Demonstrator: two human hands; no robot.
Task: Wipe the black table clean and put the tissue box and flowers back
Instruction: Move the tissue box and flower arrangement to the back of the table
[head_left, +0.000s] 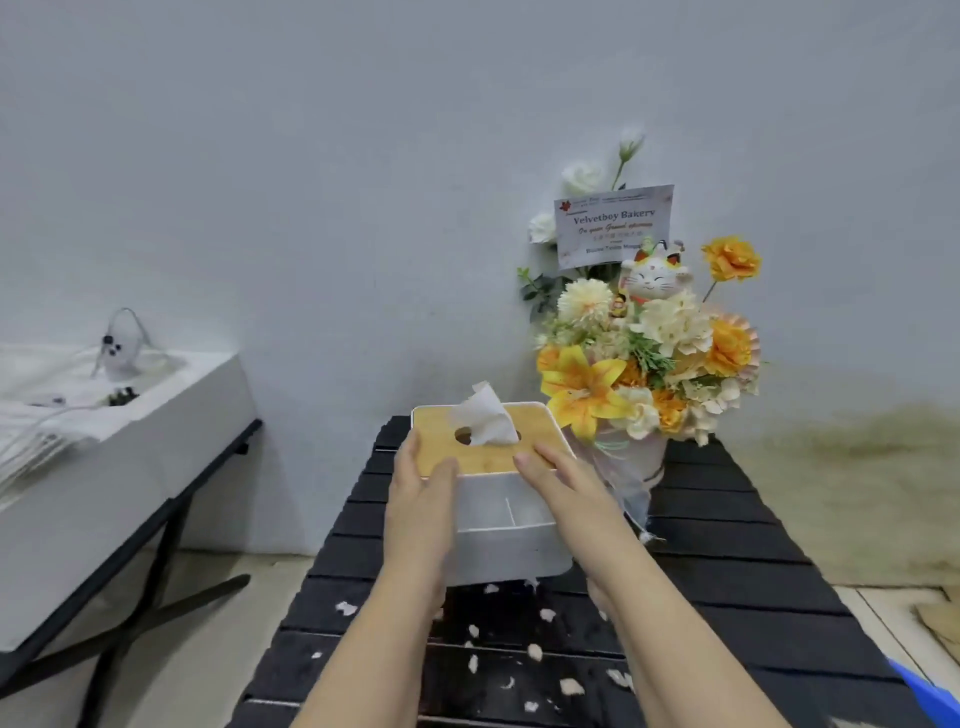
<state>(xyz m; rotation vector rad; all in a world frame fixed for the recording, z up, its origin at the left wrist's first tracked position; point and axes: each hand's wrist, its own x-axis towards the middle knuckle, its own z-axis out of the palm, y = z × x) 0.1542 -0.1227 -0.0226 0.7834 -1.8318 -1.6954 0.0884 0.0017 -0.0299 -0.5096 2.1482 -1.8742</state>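
A white tissue box (511, 545) with a wooden lid and a tissue sticking out sits on the black slatted table (727, 566). My left hand (421, 499) presses against the box's left side, my right hand (561, 480) against its right side, fingertips at the lid edge. Whether the box is lifted off the table I cannot tell. A bouquet of yellow, orange and white flowers (644, 358), with a card and a lucky-cat figure, stands at the table's far right, close behind the box. Several small pale crumbs (535, 652) are scattered on the near slats.
A white-topped bench with black legs (156, 441) stands to the left, holding a stack of white sheets and a small wire object. The grey wall is right behind the table. A blue object (930, 691) shows at the lower right edge.
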